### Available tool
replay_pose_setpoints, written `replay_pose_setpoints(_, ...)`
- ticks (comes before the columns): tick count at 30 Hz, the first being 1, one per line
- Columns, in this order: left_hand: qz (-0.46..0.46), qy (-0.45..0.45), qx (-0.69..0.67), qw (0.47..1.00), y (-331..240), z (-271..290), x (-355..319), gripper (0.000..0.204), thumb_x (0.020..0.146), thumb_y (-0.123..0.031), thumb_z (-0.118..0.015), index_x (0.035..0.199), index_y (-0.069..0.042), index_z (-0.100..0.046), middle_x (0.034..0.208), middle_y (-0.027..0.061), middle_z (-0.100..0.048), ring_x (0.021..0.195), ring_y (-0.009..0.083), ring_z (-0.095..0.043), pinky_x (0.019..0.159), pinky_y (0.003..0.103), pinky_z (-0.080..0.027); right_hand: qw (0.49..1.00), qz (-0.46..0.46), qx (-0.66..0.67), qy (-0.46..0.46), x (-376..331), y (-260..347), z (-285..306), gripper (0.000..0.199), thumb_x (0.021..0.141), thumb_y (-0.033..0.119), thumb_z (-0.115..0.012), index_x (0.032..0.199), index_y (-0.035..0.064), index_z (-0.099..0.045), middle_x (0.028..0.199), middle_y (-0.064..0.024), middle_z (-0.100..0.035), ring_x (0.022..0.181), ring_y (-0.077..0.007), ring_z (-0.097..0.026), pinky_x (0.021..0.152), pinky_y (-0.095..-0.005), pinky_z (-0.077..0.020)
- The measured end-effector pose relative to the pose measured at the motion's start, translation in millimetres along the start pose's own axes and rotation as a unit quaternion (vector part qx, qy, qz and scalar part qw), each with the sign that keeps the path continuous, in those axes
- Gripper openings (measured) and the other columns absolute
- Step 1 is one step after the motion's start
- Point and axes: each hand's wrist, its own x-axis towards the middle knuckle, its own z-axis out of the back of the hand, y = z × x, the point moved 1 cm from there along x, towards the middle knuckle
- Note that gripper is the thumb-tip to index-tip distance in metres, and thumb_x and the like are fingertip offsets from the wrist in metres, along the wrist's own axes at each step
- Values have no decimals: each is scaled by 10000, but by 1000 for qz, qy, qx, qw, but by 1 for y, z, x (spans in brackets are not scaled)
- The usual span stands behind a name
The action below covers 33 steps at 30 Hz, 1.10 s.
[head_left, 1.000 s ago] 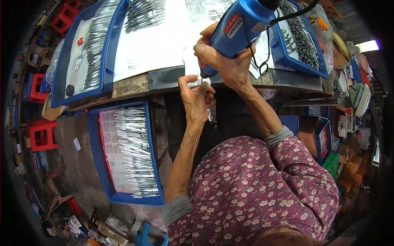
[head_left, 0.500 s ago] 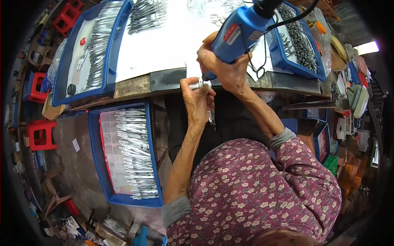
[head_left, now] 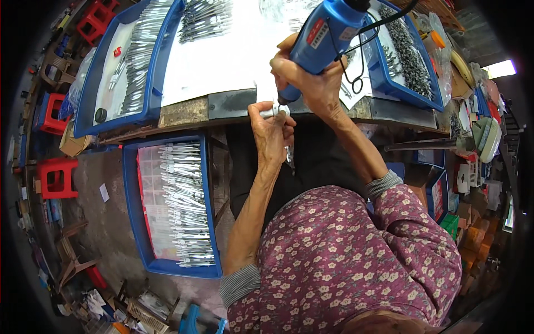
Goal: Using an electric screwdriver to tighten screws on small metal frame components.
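Observation:
My right hand [head_left: 312, 83] is wrapped round a blue corded electric screwdriver [head_left: 325, 38], tilted with its dark tip pointing down. That tip meets a slim silvery metal piece [head_left: 288, 158] at the table's front edge. My left hand [head_left: 271, 131] is closed on this piece, thumb and fingers pinching its upper end, while its lower end hangs below the fingers. The piece's exact kind is too small to tell, and my fingers hide much of it. A black cord loop [head_left: 356, 85] dangles beside my right hand.
On the worktable [head_left: 186, 114], a blue tray [head_left: 157, 83] of long metal parts stands left, and another blue tray [head_left: 378, 83] of small dark parts right. A lower blue tray [head_left: 210, 222] holds many silvery pieces. Red stools [head_left: 58, 177] stand at the far left.
The screwdriver has tipped slightly more upright, its tip still at the piece in my left hand. Both hands sit slightly lower and further right in view, as does the whole table.

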Motion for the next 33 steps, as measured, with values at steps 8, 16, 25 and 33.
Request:
replay_pose_setpoints(8,7,2,-11,1000,-3,-2,-2,278,822,-93,-502,985,-95,-277,601,68,-493,436,66,-387,360,178,-288,1000,8,-5,6,0,-1,-2,164,695,-54,-590,848,-21,-542,604,-74,-575,487,-122,-562,451,-245,-471)
replay_pose_setpoints(16,5,6,-15,1000,-2,-1,-1,277,818,-80,-494,990,-95,-277,608,73,-494,444,64,-387,362,175,-286,1000,-5,-2,12,0,-2,-3,172,696,-37,-599,857,-19,-541,610,-64,-579,491,-116,-566,458,-245,-476)
replay_pose_setpoints(25,1,9,-19,1000,-1,-1,-1,281,819,-86,-500,990,-95,-278,604,70,-491,445,62,-388,362,171,-287,999,20,-22,11,-1,-2,-3,166,694,-38,-601,848,-13,-545,606,-59,-580,496,-110,-570,460,-238,-480)
replay_pose_setpoints(33,1,3,-29,1000,1,0,1,266,811,-53,-480,979,-97,-278,589,72,-489,430,63,-384,348,174,-274,1000,2,-26,2,0,-1,-6,161,690,-52,-593,840,-17,-544,602,-63,-578,499,-114,-573,459,-238,-479)
